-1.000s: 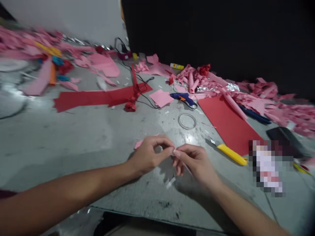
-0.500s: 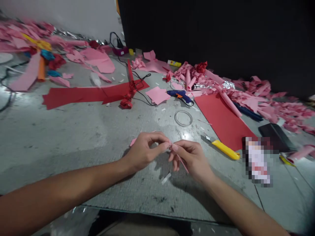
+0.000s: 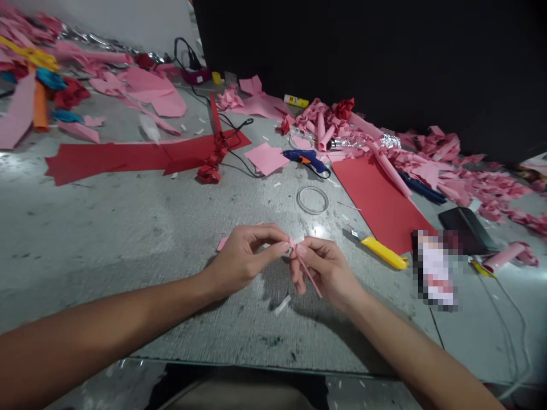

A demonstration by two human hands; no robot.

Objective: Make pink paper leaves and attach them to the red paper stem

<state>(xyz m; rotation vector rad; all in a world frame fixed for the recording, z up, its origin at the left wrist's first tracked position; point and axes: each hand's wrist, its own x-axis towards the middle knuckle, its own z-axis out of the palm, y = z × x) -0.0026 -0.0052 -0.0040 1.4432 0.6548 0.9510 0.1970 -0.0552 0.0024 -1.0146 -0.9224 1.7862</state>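
Between my two hands is a narrow pink paper strip (image 3: 311,278), its thin tail slanting down past my right fingers. My left hand (image 3: 250,256) pinches the strip's upper end between thumb and fingertips. My right hand (image 3: 325,263) is closed on the same strip just beside it, the other fingers curled beneath. Where the fingertips meet, the paper's exact shape is too small to make out. A small pink paper piece (image 3: 221,244) lies partly hidden behind my left hand. Below the hands a white scrap (image 3: 282,304) rests on the table.
A yellow box cutter (image 3: 384,252) lies right of my hands, beside a red sheet (image 3: 380,199). Further back are a wire ring (image 3: 312,200), a blue glue gun (image 3: 305,158) and a long red paper strip (image 3: 115,158). Crumpled pink paper (image 3: 444,145) lines the back.
The whole view has shifted slightly, so things sit a little further left and higher. My fingertips have parted a little at the strip, showing more of the pink paper.
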